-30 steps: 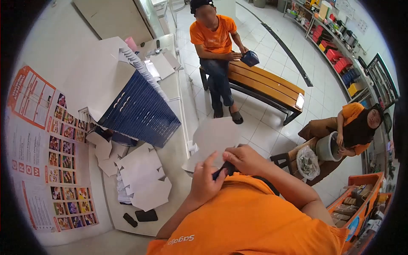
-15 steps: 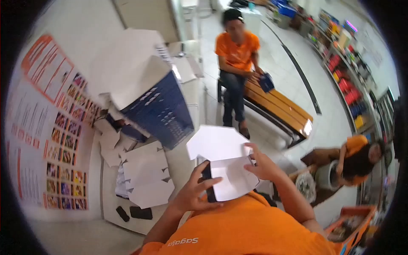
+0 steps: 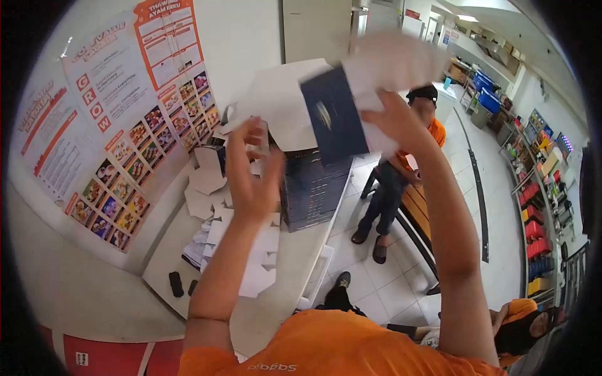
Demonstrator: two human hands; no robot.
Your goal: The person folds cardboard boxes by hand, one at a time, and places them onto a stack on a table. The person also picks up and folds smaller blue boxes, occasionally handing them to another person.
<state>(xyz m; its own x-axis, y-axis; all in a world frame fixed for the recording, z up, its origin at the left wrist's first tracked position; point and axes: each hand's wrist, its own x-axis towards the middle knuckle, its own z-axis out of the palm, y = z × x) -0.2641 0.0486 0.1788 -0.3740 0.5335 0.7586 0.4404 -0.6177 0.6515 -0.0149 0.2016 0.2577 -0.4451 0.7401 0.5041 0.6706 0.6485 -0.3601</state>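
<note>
My right hand (image 3: 392,125) is raised and closed on a cardboard box (image 3: 333,116), dark blue outside and white inside. The box is tilted, and its white flap is smeared by motion. My left hand (image 3: 254,172) is up with its fingers apart and holds nothing. It is beside a tall stack of flattened boxes (image 3: 313,197), whose dark blue edges face me. A white board tops that stack, partly behind the held box. More white box blanks (image 3: 257,279) lie on the table (image 3: 251,326) below my left hand.
Two small black objects (image 3: 176,284) lie near the table's left edge. Posters (image 3: 169,125) cover the wall at left. One co-worker (image 3: 433,125) sits on a wooden bench (image 3: 415,210); another (image 3: 520,326) is low at right. Shelves with colourful goods (image 3: 533,225) line the right side.
The box has gone from in front of my torso up towards the stack, in my right hand. My left hand has let go of it and risen. The view has tilted up and left.
</note>
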